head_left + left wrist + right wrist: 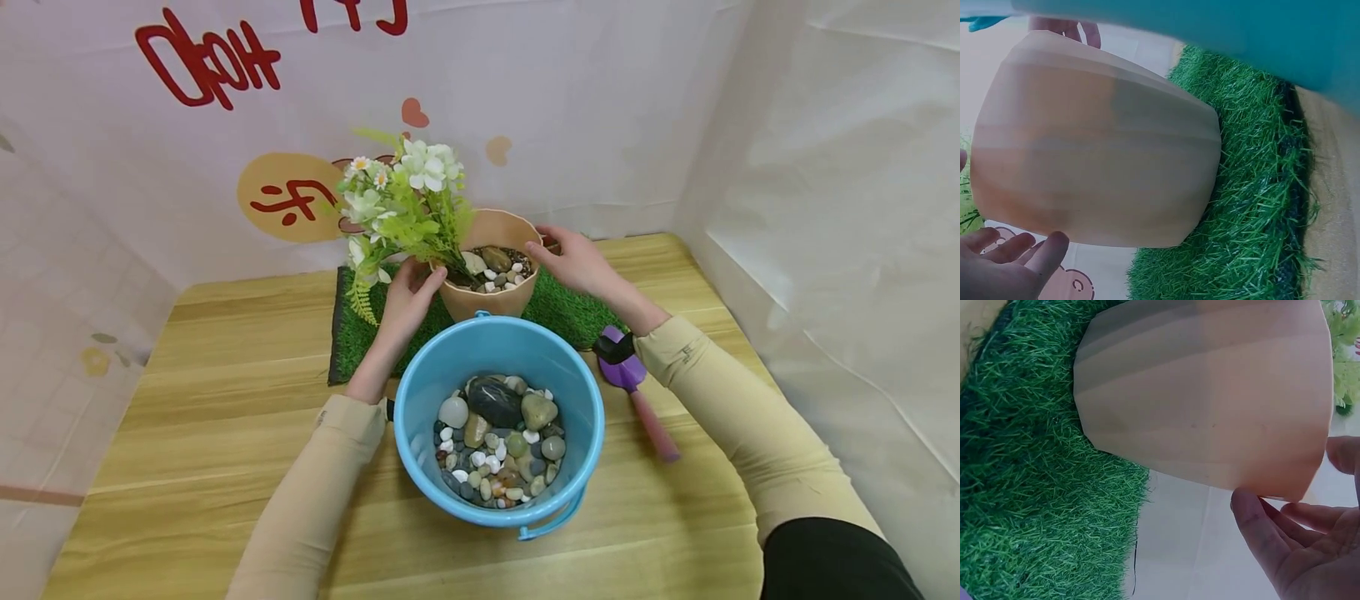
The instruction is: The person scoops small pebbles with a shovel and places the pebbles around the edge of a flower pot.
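Observation:
A tan flower pot with a scalloped rim stands upright on a mat of artificial grass. It holds dark soil, pebbles and a spray of white flowers with green leaves leaning to the left. At the pot's left rim is my left hand, its thumb by the edge and fingertips along the outer wall. My right hand grips the opposite side near the rim, thumb at the lip. In the right wrist view its fingertips meet the pot's wall.
In front of the pot stands a light blue bucket with stones of several sizes inside. A small purple trowel with a pink handle lies to its right, partly under my right wrist. White printed sheeting rises behind and beside the wooden table.

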Available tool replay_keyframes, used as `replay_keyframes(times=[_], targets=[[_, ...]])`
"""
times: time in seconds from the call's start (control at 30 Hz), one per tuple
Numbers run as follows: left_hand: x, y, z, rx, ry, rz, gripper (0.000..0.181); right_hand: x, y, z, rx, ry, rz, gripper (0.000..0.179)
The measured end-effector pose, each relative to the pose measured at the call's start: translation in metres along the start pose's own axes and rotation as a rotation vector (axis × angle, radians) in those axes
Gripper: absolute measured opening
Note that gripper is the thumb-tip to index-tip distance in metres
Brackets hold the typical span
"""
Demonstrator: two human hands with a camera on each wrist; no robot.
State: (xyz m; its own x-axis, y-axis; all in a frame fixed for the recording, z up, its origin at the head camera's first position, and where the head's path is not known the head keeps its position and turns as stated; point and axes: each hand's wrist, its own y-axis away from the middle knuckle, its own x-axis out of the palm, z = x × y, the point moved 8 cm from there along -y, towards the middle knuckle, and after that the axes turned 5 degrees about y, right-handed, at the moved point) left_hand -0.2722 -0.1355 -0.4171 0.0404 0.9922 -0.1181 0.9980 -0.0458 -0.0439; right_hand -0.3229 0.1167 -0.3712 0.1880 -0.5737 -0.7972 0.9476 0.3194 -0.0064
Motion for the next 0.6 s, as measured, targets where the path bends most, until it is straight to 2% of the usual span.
replay_keyframes(times=[0.33, 0.47, 0.6], targets=[[-0.001, -0.009, 0.003, -0.047, 0.004, -0.014, 0.065, 0.001, -0.01, 0.003, 0.002, 0.024, 0.008, 0.043], [-0.003, -0.013, 0.006, -0.079, -0.016, -0.023, 0.065, 0.0, -0.015, 0.002, 0.014, 0.015, 0.004, 0.039], [-0.003, -0.016, 0.007, -0.084, -0.021, -0.031, 0.064, 0.001, -0.019, 0.0, 0.038, 0.01, 0.008, 0.037]])
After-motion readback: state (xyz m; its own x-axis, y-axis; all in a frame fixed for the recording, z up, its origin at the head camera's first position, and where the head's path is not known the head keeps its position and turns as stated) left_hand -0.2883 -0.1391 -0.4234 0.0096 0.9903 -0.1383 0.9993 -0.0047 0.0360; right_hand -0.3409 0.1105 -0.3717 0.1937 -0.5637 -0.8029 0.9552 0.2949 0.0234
